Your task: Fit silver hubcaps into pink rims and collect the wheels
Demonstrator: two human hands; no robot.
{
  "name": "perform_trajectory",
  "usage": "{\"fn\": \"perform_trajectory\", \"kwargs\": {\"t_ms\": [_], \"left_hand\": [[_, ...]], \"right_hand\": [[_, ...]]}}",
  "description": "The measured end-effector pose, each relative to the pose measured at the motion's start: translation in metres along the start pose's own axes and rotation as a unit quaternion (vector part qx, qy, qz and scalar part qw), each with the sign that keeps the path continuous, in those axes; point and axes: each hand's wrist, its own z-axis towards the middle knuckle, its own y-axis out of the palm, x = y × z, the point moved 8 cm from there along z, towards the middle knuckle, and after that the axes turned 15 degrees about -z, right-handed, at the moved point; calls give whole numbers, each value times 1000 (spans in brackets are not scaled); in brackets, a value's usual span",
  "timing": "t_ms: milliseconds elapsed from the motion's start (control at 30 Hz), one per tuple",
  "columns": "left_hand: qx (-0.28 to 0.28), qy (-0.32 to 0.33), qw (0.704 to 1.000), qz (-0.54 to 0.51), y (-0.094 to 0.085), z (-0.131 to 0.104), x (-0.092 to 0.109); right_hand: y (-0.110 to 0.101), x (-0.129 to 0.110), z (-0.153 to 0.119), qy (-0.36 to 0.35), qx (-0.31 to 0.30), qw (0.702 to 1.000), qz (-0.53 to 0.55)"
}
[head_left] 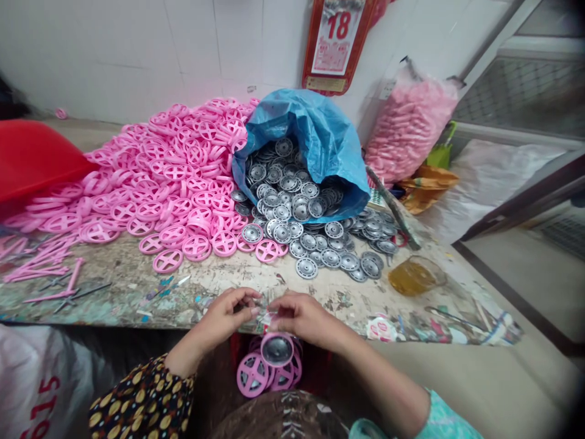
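Observation:
My left hand [232,314] is over the table's front edge, fingers bent and thumb a little apart from them, with no object visible in its grasp. Facing it, my right hand [302,317] has curled fingers with a gap at the thumb. Just below the right hand is a pink toy wheel with a grey hubcap [277,349]; whether it touches the fingers is unclear. Under it lie several more pink wheels [252,374] fitted with grey discs. Loose grey hubcaps [306,267] and pink wheel rims [167,260] lie beyond my hands on the table.
A blue bag [329,146] spills grey hubcaps beside a large heap of pink rims [155,152]. A red scoop-like container [41,158] stands left, near pink rods [75,277]. At right are a jar of amber liquid [414,277] and a bag of pink parts [409,122].

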Motion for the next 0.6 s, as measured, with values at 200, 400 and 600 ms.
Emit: {"fn": "perform_trajectory", "kwargs": {"t_ms": [200, 400, 600], "left_hand": [[108, 46, 985, 124, -5, 23, 9], [132, 126, 915, 360, 10, 66, 35], [151, 116, 924, 331, 10, 78, 34]], "right_hand": [[-61, 23, 5, 118, 160, 898, -392], [-42, 39, 9, 84, 103, 864, -485], [-50, 48, 5, 75, 106, 866, -482]]}}
